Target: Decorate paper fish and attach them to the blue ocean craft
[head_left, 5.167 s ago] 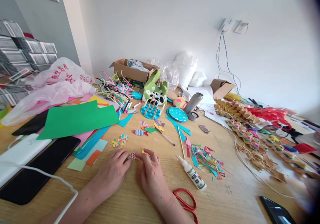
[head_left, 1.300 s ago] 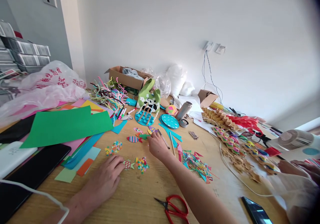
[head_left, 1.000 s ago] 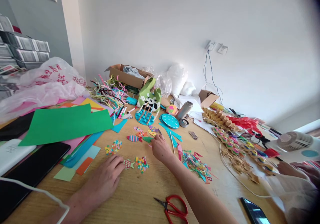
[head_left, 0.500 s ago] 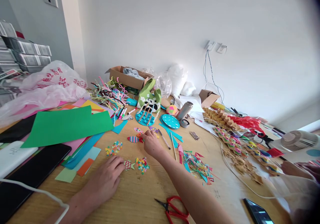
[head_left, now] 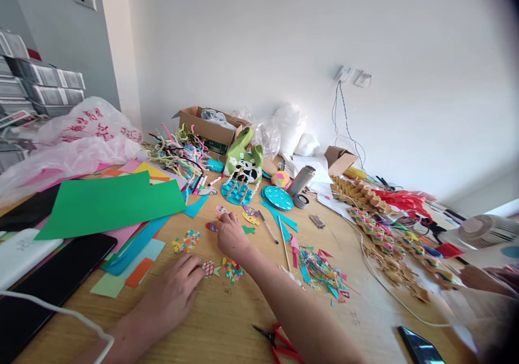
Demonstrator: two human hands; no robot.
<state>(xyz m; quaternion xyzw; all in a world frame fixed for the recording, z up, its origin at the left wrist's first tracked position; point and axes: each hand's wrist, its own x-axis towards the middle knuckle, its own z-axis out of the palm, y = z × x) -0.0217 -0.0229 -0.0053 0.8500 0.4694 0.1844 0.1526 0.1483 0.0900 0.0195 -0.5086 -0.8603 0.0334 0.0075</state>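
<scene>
My left hand [head_left: 174,292] lies flat on the wooden table [head_left: 227,321], fingers stretched out. Its fingertips are next to a small red-checked paper fish [head_left: 208,268]. A speckled multicolour paper fish [head_left: 232,270] lies just right of that. My right hand [head_left: 230,234] reaches forward with fingers curled down onto a striped pink paper fish [head_left: 211,226], which it mostly covers. A green paper fish [head_left: 248,229] and a yellow one [head_left: 250,218] lie just right of that hand. Another speckled piece [head_left: 186,240] lies to its left.
Green paper [head_left: 105,204] tops a stack of coloured sheets at left, beside a black tablet [head_left: 52,277]. Red scissors [head_left: 280,343] lie under my right forearm, paper scraps [head_left: 324,269] to its right. Another person's hands [head_left: 486,278] work at far right near a phone [head_left: 419,348].
My right hand has moved left from the green and yellow fish onto the striped pink fish. My left hand has stayed flat by the checked fish.
</scene>
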